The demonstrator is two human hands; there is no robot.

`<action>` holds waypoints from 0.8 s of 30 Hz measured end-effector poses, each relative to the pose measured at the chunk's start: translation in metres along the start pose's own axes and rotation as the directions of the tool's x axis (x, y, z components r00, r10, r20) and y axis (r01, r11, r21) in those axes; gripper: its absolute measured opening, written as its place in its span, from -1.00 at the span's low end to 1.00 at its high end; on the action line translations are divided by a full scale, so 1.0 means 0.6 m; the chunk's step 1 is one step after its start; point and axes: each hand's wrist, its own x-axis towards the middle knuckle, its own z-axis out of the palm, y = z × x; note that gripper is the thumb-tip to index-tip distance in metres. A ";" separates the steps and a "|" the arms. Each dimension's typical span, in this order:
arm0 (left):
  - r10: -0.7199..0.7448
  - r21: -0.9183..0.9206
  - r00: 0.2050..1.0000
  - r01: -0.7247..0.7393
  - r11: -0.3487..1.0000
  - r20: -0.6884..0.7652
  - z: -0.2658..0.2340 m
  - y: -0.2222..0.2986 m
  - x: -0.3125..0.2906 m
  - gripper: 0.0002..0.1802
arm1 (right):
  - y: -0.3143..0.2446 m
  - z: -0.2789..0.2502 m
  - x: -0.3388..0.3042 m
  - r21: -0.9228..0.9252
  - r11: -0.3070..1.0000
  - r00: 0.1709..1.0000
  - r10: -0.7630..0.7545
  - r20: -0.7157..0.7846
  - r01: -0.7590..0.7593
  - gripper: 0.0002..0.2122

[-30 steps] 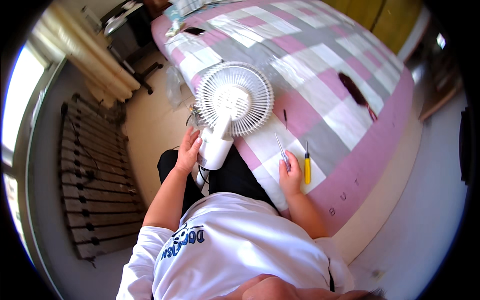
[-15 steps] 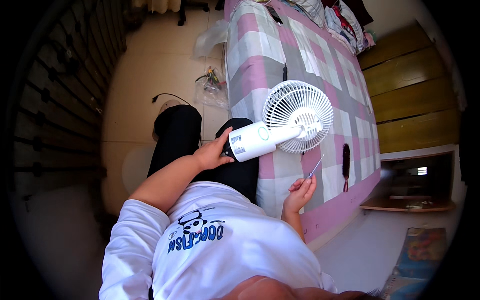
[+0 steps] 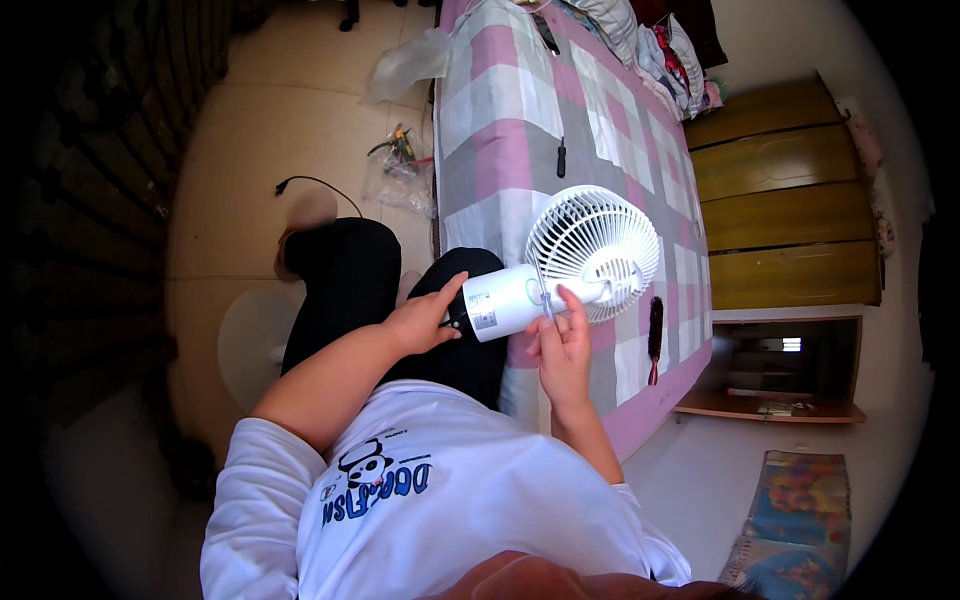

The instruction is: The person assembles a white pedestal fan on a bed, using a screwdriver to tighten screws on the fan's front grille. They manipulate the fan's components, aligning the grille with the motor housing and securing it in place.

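A white handheld-style fan lies across my lap and the bed edge, its round grille over the checked bedspread. My left hand is wrapped round the dark end of its cylindrical body and holds it steady. In my right hand is a slim screwdriver with a pale, see-through handle, pinched between the fingers. Its thin shaft crosses in front of the fan's body near the neck; whether the tip touches anything, I cannot tell.
On the bed lie a black screwdriver and a dark hairbrush. A clear plastic bag with tools and a black cable are on the floor. A wooden cabinet stands right of the bed.
My right hand has brought the screwdriver left from over the bed to the fan's neck. The view has shifted slightly; my left hand keeps its hold on the fan.
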 end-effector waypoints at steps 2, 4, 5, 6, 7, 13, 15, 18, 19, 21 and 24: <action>-0.001 -0.009 1.000 0.001 1.000 0.006 -0.002 0.001 -0.001 0.10 | -0.008 -0.012 0.018 -0.303 0.940 0.982 -0.182 -0.055 0.158 -0.63; -0.003 -0.019 1.000 0.003 1.000 0.004 -0.002 0.001 0.001 0.10 | -0.030 -0.033 0.045 -0.664 0.681 0.908 -0.419 -0.008 0.309 -0.68; -0.008 -0.021 1.000 0.008 1.000 0.000 -0.003 -0.003 0.002 0.09 | -0.067 -0.026 0.054 -0.755 0.593 0.900 -0.436 -0.008 0.280 -0.81; -0.013 -0.023 1.000 0.013 1.000 -0.004 -0.003 -0.005 0.003 0.09 | -0.074 -0.026 0.069 -0.764 0.559 0.878 -0.479 0.019 0.322 -0.83; -0.021 -0.023 1.000 0.021 1.000 0.006 -0.004 -0.003 0.004 0.09 | -0.078 -0.028 0.082 -0.773 0.524 0.854 -0.518 0.044 0.358 -0.85; -0.026 -0.042 0.999 0.026 0.999 0.019 -0.007 0.001 0.005 0.09 | -0.105 -0.024 0.156 -0.877 0.130 0.770 -0.549 0.324 0.462 -0.90; -0.017 -0.039 1.000 0.017 0.999 0.008 -0.004 -0.005 0.006 0.09 | -0.112 -0.020 0.177 -0.876 0.077 0.789 -0.476 0.388 0.477 -0.93; -0.009 -0.036 1.000 0.010 0.999 0.010 -0.004 -0.002 0.006 0.09 | -0.113 -0.019 0.202 -0.880 -0.004 0.809 -0.392 0.438 0.475 -0.89; -0.011 -0.042 1.000 0.012 0.999 0.020 -0.005 -0.001 0.006 0.09 | -0.108 -0.019 0.211 -0.882 -0.020 0.816 -0.370 0.444 0.471 -0.89; -0.012 -0.051 0.999 0.014 0.999 0.045 -0.007 0.004 0.007 0.09 | -0.104 -0.021 0.216 -0.883 -0.031 0.827 -0.335 0.451 0.469 -0.89; 0.024 -0.036 1.000 -0.024 0.999 -0.004 0.002 -0.013 0.008 0.08 | -0.113 -0.015 0.209 -0.874 -0.001 0.807 -0.385 0.448 0.485 -0.89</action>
